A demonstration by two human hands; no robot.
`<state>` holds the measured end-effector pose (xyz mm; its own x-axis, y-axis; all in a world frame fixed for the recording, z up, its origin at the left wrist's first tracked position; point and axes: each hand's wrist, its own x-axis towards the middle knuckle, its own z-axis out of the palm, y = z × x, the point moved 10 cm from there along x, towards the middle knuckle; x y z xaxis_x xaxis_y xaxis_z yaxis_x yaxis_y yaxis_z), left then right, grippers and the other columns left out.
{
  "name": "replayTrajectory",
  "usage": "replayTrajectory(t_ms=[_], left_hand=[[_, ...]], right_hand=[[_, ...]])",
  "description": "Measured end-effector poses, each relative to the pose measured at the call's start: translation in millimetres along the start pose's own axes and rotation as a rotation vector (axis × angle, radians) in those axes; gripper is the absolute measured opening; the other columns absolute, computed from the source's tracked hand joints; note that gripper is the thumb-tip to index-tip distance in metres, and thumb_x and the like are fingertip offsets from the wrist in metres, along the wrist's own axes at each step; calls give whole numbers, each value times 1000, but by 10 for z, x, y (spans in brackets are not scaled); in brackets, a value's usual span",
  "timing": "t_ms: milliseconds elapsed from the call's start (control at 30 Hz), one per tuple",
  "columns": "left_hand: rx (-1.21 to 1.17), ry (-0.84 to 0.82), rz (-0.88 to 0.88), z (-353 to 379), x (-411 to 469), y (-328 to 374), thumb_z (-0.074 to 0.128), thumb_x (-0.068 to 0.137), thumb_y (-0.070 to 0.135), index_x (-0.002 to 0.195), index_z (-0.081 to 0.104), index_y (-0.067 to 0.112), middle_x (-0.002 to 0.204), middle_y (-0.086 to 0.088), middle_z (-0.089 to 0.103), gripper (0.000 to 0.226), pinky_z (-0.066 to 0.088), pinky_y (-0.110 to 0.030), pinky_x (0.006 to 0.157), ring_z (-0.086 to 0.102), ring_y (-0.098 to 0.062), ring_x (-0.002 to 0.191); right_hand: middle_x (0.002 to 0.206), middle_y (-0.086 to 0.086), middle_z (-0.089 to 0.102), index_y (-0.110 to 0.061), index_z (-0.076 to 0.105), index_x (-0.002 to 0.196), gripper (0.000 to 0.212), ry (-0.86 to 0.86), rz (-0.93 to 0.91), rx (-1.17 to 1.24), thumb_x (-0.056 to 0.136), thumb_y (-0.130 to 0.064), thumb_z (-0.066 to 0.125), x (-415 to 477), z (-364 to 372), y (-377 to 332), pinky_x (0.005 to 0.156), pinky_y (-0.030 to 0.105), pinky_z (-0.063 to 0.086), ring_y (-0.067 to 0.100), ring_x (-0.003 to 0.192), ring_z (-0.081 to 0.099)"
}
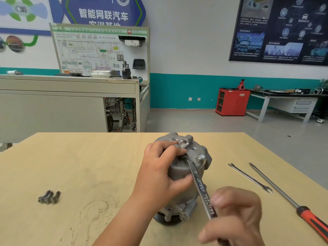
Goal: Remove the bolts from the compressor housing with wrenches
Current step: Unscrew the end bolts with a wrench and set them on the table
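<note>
- Compressor housing [179, 172] stands on the wooden table [88, 166], a little right of the middle, with its flat bolted face upward and tilted to the far side.
- My left hand [159, 174] grasps the housing from the left: the fingers are curled over its top edge and the thumb presses on its near side.
- My right hand [236, 215] is near me and looks blurred; its fingers are closed around the near end of the wrench [200, 187].
- The wrench goes up and to the far-left from that hand, and its head sits on a bolt on top of the housing, just beside my left fingertips.
- One more bolt head [201, 158] stands in the housing at the right edge of the top.
- Three loose bolts [49, 197] lie together on the table, well apart to the left.
- A spare wrench [250, 177] lies on the table right of the housing.
- A screwdriver [287, 201] with a red and black handle lies just beside it, further right.
</note>
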<state>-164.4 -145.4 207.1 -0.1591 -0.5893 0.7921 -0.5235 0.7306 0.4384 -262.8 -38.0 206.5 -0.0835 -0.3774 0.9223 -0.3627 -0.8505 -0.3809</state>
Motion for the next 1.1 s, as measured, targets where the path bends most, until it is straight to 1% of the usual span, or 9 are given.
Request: replayTrajectory(t_ms=[133,267,367,567,700,800,900,1033,1100], left_hand=[[8,-8,-5,8,2,-5,67,63,49,95,68,10,102,4,56,50,28,-4,92,51,-20,101],[0,-13,-5,6,-13,-10,64,66,50,94,67,11,105,6,53,48,26,-2,94,48,-17,103],[-20,-33,-16,22,-23,-32,64,66,51,93,67,11,107,6,54,48,24,-1,95,46,-14,105],[-32,-44,-8,24,-15,-26,64,67,52,89,68,11,109,8,52,47,22,0,93,46,-16,106],[-33,-43,7,23,-14,-12,64,68,52,95,69,16,110,4,55,46,24,-2,95,47,-17,107],[-55,-44,5,10,-14,-19,68,67,53,119,53,42,115,12,54,55,26,-3,94,43,-6,109],[-102,-50,-72,33,-40,-105,76,62,48,129,32,50,118,29,43,80,25,-1,94,35,6,116],[-71,-21,-29,20,-41,-73,69,63,56,130,34,45,119,29,42,77,28,-4,94,40,3,112],[-60,13,10,2,-32,-39,67,64,54,127,38,43,120,26,44,70,33,-10,93,43,-5,110]], right_hand=[[92,-13,45,-32,60,90,34,37,66,-74,93,-57,36,122,-60,264,71,7,39,-7,79,48],[61,-11,52,-33,64,86,20,129,521,318,91,-45,48,59,-164,949,50,10,37,0,53,44],[57,-11,54,-29,63,84,17,169,784,349,94,-27,49,128,-274,1428,44,9,36,0,53,45],[49,-10,43,-10,61,103,17,-196,1065,446,94,-17,48,602,57,1934,37,13,22,2,42,34],[36,-10,31,-12,59,80,15,-316,1237,742,84,-13,44,646,371,1967,32,12,18,0,31,26],[32,-6,32,-15,60,63,18,-86,1183,1025,72,-16,44,790,293,1881,31,11,21,1,28,29],[47,-7,52,-15,57,76,14,147,981,1035,70,-23,46,874,-129,1666,36,12,32,3,41,49],[98,17,71,-13,61,91,40,7,766,848,58,-33,70,595,-398,1048,54,13,48,27,93,69],[100,23,70,-17,62,78,27,-64,769,753,53,-19,70,399,-304,774,52,14,46,28,92,69]])
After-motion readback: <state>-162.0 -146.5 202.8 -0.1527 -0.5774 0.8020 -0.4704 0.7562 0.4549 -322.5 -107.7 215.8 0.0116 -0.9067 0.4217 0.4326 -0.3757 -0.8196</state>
